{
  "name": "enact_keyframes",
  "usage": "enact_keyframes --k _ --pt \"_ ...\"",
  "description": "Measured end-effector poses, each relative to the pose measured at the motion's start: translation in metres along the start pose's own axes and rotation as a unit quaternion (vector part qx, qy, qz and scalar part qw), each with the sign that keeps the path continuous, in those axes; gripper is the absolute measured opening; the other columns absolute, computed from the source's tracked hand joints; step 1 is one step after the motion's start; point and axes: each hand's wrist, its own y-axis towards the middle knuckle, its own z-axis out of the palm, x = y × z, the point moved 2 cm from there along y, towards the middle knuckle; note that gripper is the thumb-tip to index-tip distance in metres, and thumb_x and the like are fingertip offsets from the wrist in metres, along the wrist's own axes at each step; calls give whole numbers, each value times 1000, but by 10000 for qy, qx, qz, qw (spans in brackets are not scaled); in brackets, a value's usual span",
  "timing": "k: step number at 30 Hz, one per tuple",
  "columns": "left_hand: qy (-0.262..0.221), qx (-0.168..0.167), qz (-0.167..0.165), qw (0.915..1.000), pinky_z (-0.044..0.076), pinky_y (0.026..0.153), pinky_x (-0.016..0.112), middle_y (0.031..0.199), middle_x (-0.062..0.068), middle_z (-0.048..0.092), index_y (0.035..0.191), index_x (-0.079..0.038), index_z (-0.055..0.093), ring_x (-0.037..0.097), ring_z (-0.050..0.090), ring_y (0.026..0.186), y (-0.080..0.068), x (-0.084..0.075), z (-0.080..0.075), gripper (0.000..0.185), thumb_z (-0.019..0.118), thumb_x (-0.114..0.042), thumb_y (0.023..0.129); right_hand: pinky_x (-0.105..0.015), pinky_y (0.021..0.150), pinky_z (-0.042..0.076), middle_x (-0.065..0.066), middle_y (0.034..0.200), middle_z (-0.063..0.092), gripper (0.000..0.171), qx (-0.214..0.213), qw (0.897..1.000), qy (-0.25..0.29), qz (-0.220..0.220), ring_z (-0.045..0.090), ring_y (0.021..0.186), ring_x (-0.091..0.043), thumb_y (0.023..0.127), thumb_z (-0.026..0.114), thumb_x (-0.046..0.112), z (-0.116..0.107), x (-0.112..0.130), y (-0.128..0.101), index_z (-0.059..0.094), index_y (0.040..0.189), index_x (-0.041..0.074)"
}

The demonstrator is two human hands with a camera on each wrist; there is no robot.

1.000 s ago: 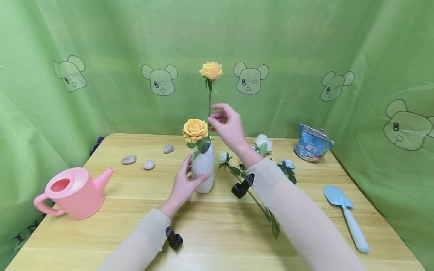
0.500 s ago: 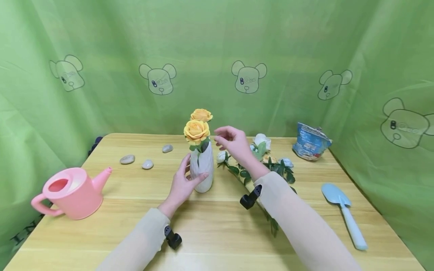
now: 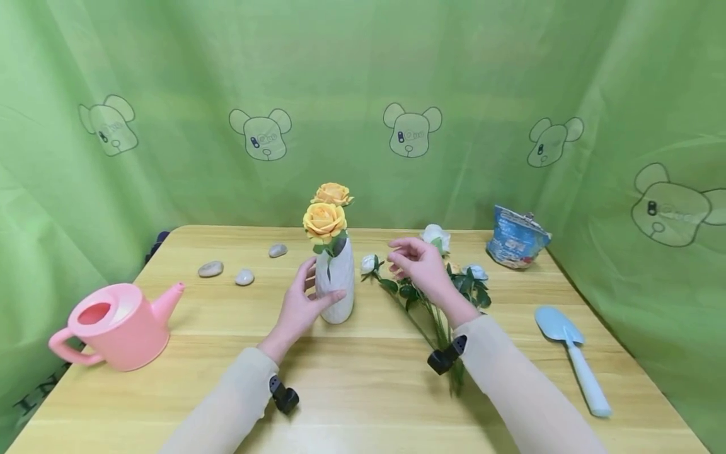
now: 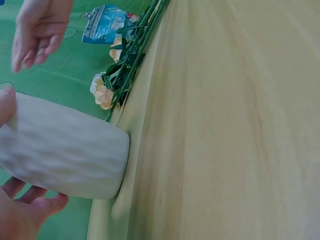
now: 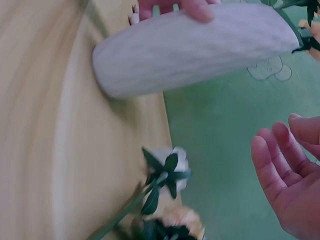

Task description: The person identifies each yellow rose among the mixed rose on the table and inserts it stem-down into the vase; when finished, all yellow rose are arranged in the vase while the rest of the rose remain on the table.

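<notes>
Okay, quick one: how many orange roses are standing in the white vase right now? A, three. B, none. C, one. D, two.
D: two orange roses rise from the neck of the white vase, which the left hand holds on the table.

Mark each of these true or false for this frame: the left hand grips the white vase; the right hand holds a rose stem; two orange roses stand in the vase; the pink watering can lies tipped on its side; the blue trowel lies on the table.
1. The left hand grips the white vase. True.
2. The right hand holds a rose stem. False: it hovers empty above the loose flowers.
3. Two orange roses stand in the vase. True.
4. The pink watering can lies tipped over. False: it stands upright.
5. The blue trowel lies on the table. True.
</notes>
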Motion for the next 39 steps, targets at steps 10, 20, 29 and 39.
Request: enact_keyframes --k 10,20,29,39 --pt "-109 44 -76 9999 43 94 46 130 12 46 140 -23 36 30 48 115 0 3 -1 81 81 -23 72 -38 64 56 -20 98 61 34 -176 9983 -68 552 64 75 -24 89 64 12 -32 -26 -24 55 119 -1" --pt "10 20 -106 9999 43 93 48 131 17 47 142 -16 35 34 49 114 -7 -14 -2 80 79 -15 75 -40 66 56 -16 97 61 42 -223 9943 -71 1037 64 77 -26 87 65 9 -48 -53 -43 50 124 -6" --pt "-9 -116 16 9999 46 91 43 126 6 50 138 -31 39 26 51 110 1 11 1 80 83 -27 70 -45 69 55 -22 103 58 38 192 9848 -638 1604 60 86 -36 88 62 7 -54 -70 -52 52 123 -3" --pt "-13 -84 -8 10000 45 93 41 127 3 50 137 -32 40 24 51 111 1 9 2 79 82 -27 71 -39 64 55 -18 98 61 35 124 9758 -1058 1908 62 76 -26 86 64 5 -55 -75 -50 54 118 -6"
